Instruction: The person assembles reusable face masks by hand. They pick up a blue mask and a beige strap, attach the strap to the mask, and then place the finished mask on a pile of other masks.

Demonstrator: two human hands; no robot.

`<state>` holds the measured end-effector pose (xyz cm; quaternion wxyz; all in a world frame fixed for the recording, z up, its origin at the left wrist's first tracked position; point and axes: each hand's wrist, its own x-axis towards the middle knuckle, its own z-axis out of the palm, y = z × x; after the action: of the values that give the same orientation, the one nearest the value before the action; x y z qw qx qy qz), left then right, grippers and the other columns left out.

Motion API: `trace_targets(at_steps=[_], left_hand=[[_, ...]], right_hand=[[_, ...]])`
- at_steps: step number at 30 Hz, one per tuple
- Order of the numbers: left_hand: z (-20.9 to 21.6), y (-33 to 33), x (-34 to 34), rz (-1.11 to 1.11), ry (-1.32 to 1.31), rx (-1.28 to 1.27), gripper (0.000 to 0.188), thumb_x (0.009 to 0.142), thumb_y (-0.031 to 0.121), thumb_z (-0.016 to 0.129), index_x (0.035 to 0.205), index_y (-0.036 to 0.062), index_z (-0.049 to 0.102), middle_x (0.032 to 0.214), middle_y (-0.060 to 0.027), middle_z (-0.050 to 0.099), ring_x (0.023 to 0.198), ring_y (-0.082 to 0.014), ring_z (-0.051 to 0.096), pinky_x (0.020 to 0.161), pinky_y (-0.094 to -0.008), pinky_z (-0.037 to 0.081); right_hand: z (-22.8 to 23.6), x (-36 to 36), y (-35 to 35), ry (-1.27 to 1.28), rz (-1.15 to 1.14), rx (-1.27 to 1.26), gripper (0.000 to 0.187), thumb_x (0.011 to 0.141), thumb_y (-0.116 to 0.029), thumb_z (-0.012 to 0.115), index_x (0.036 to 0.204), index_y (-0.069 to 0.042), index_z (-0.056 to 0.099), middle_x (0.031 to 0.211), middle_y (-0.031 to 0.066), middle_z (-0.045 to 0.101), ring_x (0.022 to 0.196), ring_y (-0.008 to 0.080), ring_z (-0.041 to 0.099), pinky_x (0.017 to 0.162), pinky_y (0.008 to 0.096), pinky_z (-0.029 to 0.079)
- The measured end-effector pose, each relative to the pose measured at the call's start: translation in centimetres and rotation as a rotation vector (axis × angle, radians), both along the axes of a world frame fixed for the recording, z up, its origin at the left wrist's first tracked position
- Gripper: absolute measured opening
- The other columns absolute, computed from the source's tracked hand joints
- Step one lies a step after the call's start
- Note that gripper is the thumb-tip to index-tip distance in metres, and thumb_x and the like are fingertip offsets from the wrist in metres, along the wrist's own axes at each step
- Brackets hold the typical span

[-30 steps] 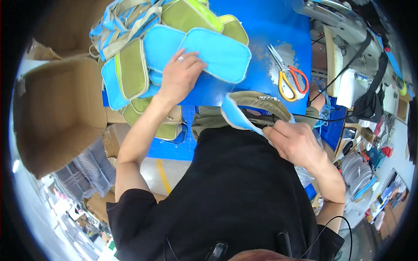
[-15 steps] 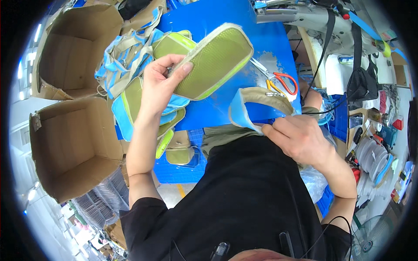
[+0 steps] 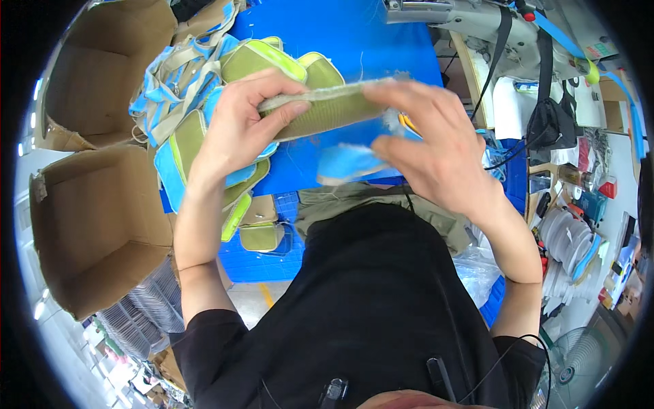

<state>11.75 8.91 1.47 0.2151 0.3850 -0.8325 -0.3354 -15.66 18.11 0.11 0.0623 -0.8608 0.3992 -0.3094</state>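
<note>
My left hand (image 3: 253, 123) is closed on one end of an olive-green padded panel (image 3: 337, 114), its thumb on the near face and its fingers behind. The panel is seen nearly edge-on, pale frayed edge upward. My right hand (image 3: 443, 146) is blurred; its forefinger reaches the panel's right end. Below its thumb, a light-blue fabric strip (image 3: 349, 163) hangs blurred over the table, its right end hidden in the hand. Orange scissor handles (image 3: 407, 123) show partly behind that hand.
Green and blue pouch pieces (image 3: 262, 63) and blue-and-beige straps (image 3: 178, 85) pile at the left of the blue table (image 3: 306, 24). Two open cardboard boxes (image 3: 102, 228) stand further left. A sewing machine (image 3: 470, 27) is at the far right, beside a black bag (image 3: 550, 123).
My left hand has tilted the panel from face-on to nearly edge-on and lowered it. My right hand has come up and left to the panel's end, and the strip has moved left with it.
</note>
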Motion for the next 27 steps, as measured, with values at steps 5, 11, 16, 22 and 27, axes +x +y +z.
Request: trace_targets(at_steps=[5, 11, 16, 22, 27], left_hand=[[0.7, -0.6, -1.8, -0.180, 0.039, -0.119, 0.019, 0.082, 0.005, 0.079, 0.100, 0.0023, 0.073, 0.088, -0.0088, 0.065, 0.080, -0.0233, 0.062, 0.073, -0.0328, 0.048], [-3.7, -0.2, -2.5, 0.194, 0.262, -0.971, 0.026, 0.069, 0.014, 0.088, 0.092, 0.0158, 0.077, 0.085, -0.0026, 0.065, 0.079, -0.0201, 0.063, 0.064, -0.0315, 0.044], [-6.1, 0.7, -4.0, 0.073, 0.164, -0.669, 0.029, 0.068, 0.019, 0.089, 0.094, 0.0132, 0.077, 0.076, -0.0010, 0.063, 0.066, -0.0186, 0.061, 0.059, -0.0316, 0.044], [-6.7, -0.1, -5.8, 0.023, 0.262, -0.684, 0.027, 0.069, 0.012, 0.088, 0.093, 0.0101, 0.076, 0.077, -0.0037, 0.064, 0.066, -0.0206, 0.063, 0.057, -0.0320, 0.048], [-6.7, 0.0, -6.2, -0.002, 0.265, -0.527, 0.016, 0.075, 0.005, 0.081, 0.086, 0.0109, 0.072, 0.080, -0.0030, 0.062, 0.064, -0.0198, 0.060, 0.056, -0.0314, 0.047]], right_hand=[[-1.4, 0.6, -2.3, -0.161, 0.048, 0.218, 0.010, 0.083, -0.006, 0.076, 0.092, -0.004, 0.073, 0.126, 0.0127, 0.067, 0.109, 0.0335, 0.065, 0.093, 0.0416, 0.050], [-1.7, 0.4, -2.0, -0.380, -0.121, 0.358, 0.013, 0.082, -0.004, 0.076, 0.096, -0.003, 0.074, 0.106, 0.0137, 0.071, 0.091, 0.0319, 0.069, 0.075, 0.0371, 0.054], [-2.1, 0.8, -1.6, -0.451, -0.153, 0.381, 0.014, 0.081, -0.004, 0.078, 0.095, -0.001, 0.074, 0.107, 0.0153, 0.070, 0.093, 0.0300, 0.069, 0.075, 0.0357, 0.054], [-1.6, 1.1, -1.3, -0.407, -0.186, 0.351, 0.014, 0.080, -0.004, 0.080, 0.093, -0.001, 0.075, 0.111, 0.0167, 0.069, 0.094, 0.0304, 0.069, 0.078, 0.0366, 0.054], [-1.9, 0.8, -1.4, -0.438, -0.204, 0.378, 0.013, 0.081, -0.005, 0.079, 0.092, 0.000, 0.075, 0.110, 0.0168, 0.070, 0.095, 0.0307, 0.069, 0.079, 0.0358, 0.053]])
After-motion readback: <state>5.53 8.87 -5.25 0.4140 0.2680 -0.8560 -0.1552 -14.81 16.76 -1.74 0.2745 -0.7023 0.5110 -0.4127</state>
